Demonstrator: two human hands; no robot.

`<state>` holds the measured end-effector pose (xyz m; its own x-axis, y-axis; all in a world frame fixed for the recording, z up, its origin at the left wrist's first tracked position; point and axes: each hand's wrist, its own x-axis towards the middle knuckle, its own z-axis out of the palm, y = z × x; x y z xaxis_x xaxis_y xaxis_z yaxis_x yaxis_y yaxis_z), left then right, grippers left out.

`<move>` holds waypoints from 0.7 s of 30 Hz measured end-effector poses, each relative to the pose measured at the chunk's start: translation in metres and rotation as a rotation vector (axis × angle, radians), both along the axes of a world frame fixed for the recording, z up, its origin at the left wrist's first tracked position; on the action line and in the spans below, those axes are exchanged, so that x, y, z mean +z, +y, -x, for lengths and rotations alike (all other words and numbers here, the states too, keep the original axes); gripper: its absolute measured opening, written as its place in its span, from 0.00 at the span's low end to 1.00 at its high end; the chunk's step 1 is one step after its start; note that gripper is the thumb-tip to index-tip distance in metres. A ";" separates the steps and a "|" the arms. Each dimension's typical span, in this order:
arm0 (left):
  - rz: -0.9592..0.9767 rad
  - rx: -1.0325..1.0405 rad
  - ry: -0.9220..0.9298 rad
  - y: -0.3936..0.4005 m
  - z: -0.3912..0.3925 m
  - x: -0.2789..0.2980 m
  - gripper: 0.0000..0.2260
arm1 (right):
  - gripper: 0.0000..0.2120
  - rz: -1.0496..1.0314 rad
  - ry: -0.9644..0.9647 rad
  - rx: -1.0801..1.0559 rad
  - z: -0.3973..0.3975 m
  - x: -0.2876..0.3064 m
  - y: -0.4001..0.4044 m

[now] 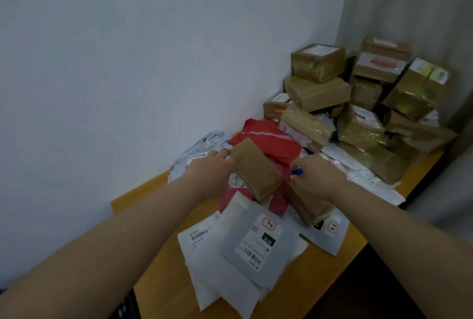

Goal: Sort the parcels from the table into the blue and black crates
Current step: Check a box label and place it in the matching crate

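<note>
Head view. Small brown cardboard parcel (256, 169), oblong, taped, plain top face, tilted with one end raised above the red mailer bag (266, 139) in the heap on the yellow desk (153, 280). Left hand (208, 169) grips its left long edge, fingers (222, 152) curled against the far corner. Right hand (318, 174) rests on a second brown parcel (308, 204) just right of the first, fingers bent down over it; actual clamp cannot be confirmed. Grey and white poly mailers (252, 242) lie nearer, overlapping. Stacked cardboard boxes (358, 93) fill the far right corner.
</note>
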<state>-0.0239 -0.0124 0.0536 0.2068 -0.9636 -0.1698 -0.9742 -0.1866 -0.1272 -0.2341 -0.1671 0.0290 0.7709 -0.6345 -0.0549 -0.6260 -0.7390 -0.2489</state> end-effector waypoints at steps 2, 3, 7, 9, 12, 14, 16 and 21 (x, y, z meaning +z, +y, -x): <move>-0.034 0.026 -0.008 -0.015 -0.002 -0.007 0.32 | 0.12 -0.040 -0.011 0.019 -0.004 -0.015 -0.020; -0.051 0.042 -0.012 -0.024 -0.003 -0.011 0.33 | 0.12 -0.057 -0.020 0.025 -0.006 -0.022 -0.031; -0.087 0.068 -0.056 -0.066 -0.001 -0.022 0.37 | 0.15 -0.121 0.009 0.056 -0.010 -0.051 -0.072; -0.107 0.059 -0.101 -0.088 0.004 -0.031 0.39 | 0.16 -0.182 0.042 0.070 -0.012 -0.066 -0.090; -0.163 0.046 -0.142 -0.115 0.011 -0.048 0.40 | 0.15 -0.247 0.050 0.096 -0.016 -0.083 -0.108; -0.201 0.057 -0.163 -0.126 0.013 -0.059 0.41 | 0.14 -0.273 0.040 0.104 -0.019 -0.092 -0.116; -0.225 0.096 -0.160 -0.129 0.012 -0.069 0.39 | 0.12 -0.306 0.028 0.112 -0.023 -0.098 -0.120; -0.199 0.182 -0.089 -0.117 0.008 -0.076 0.35 | 0.10 -0.355 0.015 0.133 -0.029 -0.105 -0.125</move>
<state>-0.0315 -0.1292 -0.0227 0.3957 -0.8589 -0.3253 -0.9103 -0.3199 -0.2626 -0.2052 -0.2925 -0.0764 0.8425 -0.4688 -0.2652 -0.5362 -0.6833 -0.4956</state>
